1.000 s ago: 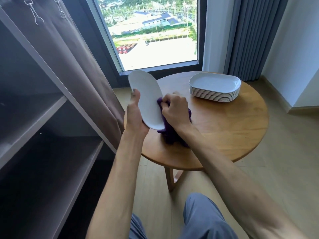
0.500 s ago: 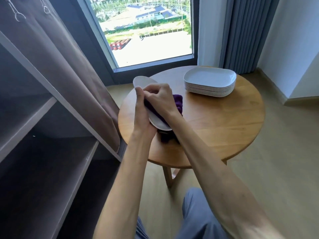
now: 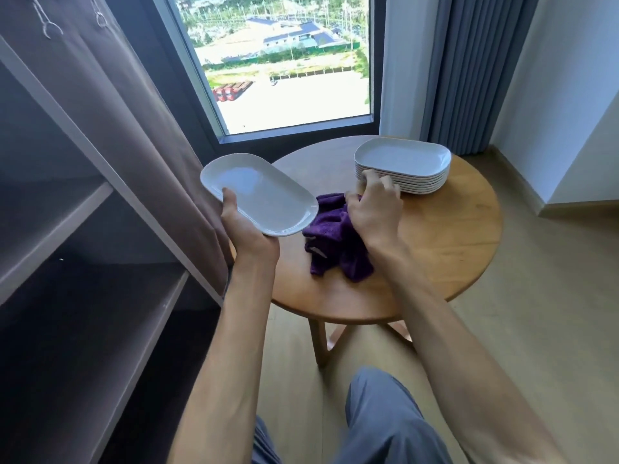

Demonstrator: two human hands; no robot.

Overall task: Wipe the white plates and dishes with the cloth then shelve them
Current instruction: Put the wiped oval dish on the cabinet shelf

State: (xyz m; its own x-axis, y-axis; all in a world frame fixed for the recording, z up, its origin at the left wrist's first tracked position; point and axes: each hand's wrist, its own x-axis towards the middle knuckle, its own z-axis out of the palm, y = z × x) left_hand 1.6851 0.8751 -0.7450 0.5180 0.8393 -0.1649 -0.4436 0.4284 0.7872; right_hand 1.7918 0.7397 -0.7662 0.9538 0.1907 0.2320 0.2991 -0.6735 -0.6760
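Beside bare shelves (image 3: 100, 249), left hand (image 3: 249, 234) grips plate (image 3: 258, 192); right hand (image 3: 375, 209) holds cloth (image 3: 335, 239).

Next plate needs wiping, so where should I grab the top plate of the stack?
Probably the top plate by its near-left raised rim, coming from the right hand side. The rim overhangs the stack, so fingers can hook under and lift it.

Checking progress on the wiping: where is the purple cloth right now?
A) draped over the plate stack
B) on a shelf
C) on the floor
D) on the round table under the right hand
D: the purple cloth lies on the round table with the right hand on it.
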